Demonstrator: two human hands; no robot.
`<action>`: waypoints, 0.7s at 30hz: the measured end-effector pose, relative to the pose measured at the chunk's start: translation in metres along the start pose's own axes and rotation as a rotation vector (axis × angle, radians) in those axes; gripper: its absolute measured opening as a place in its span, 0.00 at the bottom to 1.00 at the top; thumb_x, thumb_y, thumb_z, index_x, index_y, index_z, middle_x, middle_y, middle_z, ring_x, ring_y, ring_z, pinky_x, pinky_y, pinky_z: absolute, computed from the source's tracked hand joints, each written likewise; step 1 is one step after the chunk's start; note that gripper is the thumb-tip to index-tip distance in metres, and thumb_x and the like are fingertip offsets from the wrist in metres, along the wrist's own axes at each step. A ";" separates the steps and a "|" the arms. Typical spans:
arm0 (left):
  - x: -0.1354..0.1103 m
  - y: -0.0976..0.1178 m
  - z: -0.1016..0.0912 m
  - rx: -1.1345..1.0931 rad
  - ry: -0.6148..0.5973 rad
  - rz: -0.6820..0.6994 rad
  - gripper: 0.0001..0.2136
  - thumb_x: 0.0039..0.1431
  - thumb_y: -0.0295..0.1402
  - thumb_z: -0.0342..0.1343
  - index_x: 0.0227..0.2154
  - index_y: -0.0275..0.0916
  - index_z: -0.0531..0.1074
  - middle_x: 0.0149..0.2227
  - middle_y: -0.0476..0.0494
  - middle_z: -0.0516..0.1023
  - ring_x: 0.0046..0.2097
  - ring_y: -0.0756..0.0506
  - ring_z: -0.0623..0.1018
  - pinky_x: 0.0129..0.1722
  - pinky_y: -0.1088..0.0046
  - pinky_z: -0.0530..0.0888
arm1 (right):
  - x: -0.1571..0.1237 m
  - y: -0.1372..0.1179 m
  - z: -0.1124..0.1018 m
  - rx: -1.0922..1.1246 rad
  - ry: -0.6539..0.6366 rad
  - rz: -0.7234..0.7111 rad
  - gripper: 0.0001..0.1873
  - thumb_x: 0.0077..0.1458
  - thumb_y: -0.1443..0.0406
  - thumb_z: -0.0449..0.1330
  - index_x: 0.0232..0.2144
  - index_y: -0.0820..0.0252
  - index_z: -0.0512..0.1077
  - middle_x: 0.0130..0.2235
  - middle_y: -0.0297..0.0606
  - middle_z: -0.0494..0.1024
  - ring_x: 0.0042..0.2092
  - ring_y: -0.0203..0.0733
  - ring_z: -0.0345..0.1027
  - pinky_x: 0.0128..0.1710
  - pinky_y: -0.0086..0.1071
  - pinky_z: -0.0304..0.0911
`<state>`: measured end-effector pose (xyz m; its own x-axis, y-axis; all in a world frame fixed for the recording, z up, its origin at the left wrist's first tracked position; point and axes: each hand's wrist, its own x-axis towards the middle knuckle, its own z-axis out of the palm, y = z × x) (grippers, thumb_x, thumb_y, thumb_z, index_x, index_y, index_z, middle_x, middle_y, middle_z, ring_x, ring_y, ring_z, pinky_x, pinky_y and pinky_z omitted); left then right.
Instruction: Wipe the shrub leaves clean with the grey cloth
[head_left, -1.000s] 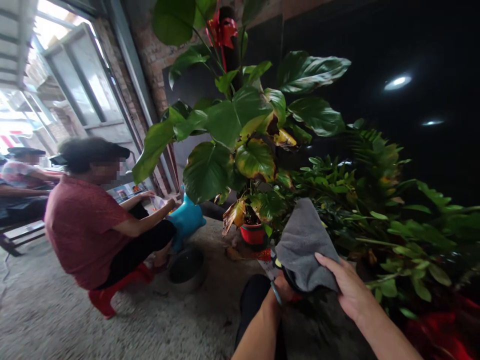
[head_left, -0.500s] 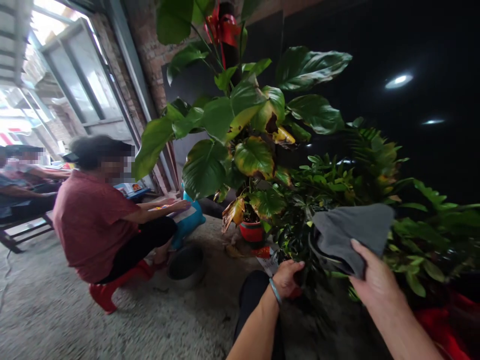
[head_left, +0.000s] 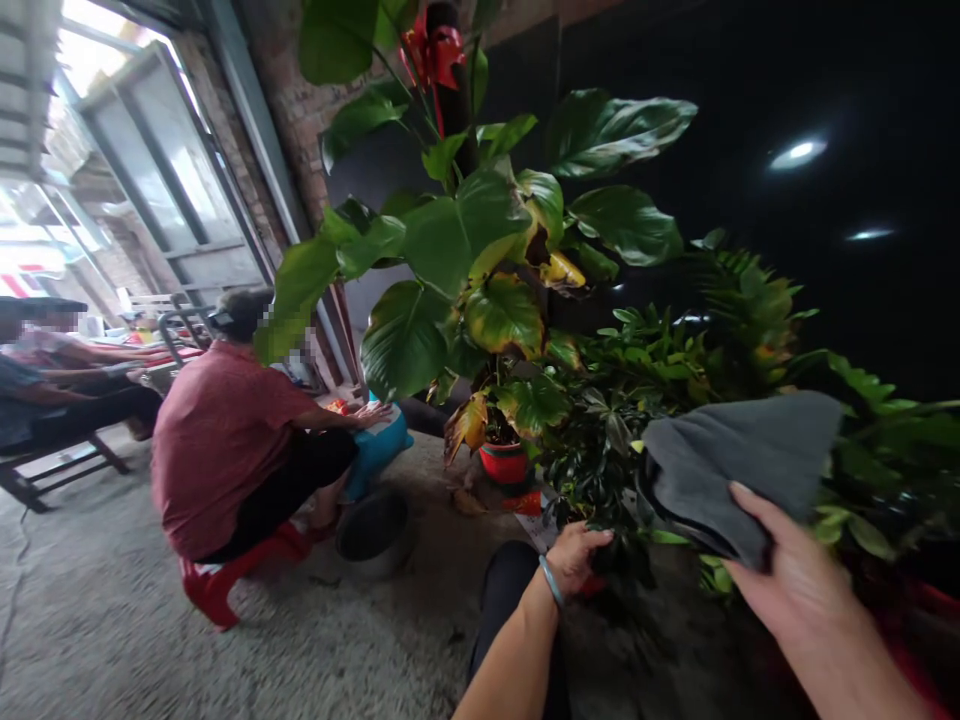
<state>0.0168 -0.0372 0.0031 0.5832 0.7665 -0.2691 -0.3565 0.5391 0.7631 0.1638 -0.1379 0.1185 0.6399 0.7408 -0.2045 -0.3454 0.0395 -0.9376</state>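
Note:
My right hand (head_left: pixel 795 570) grips a folded grey cloth (head_left: pixel 742 450), thumb on top. The cloth hangs over the low leaves on the right, and its far corner points to the right. Lower in the middle, my left hand (head_left: pixel 577 555), with a pale bangle at the wrist, is closed on the leaves of a small dark-leaved plant (head_left: pixel 592 460). Its fingertips are partly hidden by the foliage. Behind it stands a tall potted plant (head_left: pixel 465 230) with broad green leaves, some browned and yellowed, in a red pot (head_left: pixel 504 462).
Left of me a person in a red shirt (head_left: pixel 225 440) sits on a red stool (head_left: pixel 240 570), by a blue object (head_left: pixel 379 450) and a dark basin (head_left: pixel 373 530). More people (head_left: pixel 67 370) sit at far left. A dark glossy panel (head_left: pixel 750 120) stands behind the plants.
My right hand and the grey cloth have moved to the right. My left hand has barely moved. The person in red has shifted right, with one hand now flat on the blue object.

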 end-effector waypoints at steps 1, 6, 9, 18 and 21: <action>0.000 0.000 0.001 -0.006 -0.008 0.004 0.19 0.24 0.38 0.75 0.21 0.36 0.76 0.24 0.47 0.76 0.30 0.47 0.75 0.41 0.68 0.71 | 0.000 0.001 0.014 0.048 -0.009 0.065 0.22 0.36 0.58 0.67 0.39 0.49 0.76 0.44 0.39 0.85 0.54 0.59 0.73 0.47 0.50 0.74; -0.006 0.003 0.005 -0.023 -0.094 -0.008 0.20 0.29 0.44 0.74 0.23 0.37 0.76 0.30 0.39 0.80 0.42 0.37 0.79 0.48 0.60 0.71 | -0.039 0.035 0.017 -0.008 -0.088 0.341 0.11 0.29 0.63 0.69 0.21 0.49 0.73 0.29 0.43 0.84 0.52 0.66 0.74 0.46 0.56 0.73; -0.007 0.006 0.004 -0.011 -0.117 0.022 0.19 0.25 0.36 0.75 0.23 0.36 0.76 0.28 0.41 0.79 0.40 0.38 0.79 0.46 0.62 0.71 | -0.054 0.028 -0.018 -0.245 -0.095 0.130 0.25 0.16 0.75 0.68 0.24 0.47 0.79 0.36 0.40 0.85 0.56 0.64 0.71 0.61 0.45 0.62; -0.001 0.004 0.001 -0.016 0.010 0.035 0.15 0.28 0.33 0.73 0.19 0.36 0.73 0.21 0.49 0.73 0.27 0.49 0.72 0.35 0.70 0.69 | -0.011 -0.001 0.041 -0.197 -0.072 0.049 0.07 0.39 0.55 0.60 0.19 0.49 0.71 0.30 0.48 0.85 0.47 0.61 0.77 0.41 0.53 0.75; -0.014 0.020 -0.006 0.104 0.232 0.085 0.12 0.32 0.30 0.71 0.19 0.36 0.73 0.19 0.50 0.71 0.25 0.49 0.70 0.33 0.70 0.68 | -0.030 0.040 0.025 -0.171 -0.106 0.171 0.09 0.31 0.56 0.66 0.18 0.50 0.72 0.25 0.51 0.82 0.52 0.72 0.73 0.46 0.61 0.71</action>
<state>-0.0033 -0.0350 0.0188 0.3670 0.8734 -0.3202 -0.3131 0.4401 0.8416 0.1138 -0.1419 0.0941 0.5031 0.7936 -0.3421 -0.3158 -0.1996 -0.9276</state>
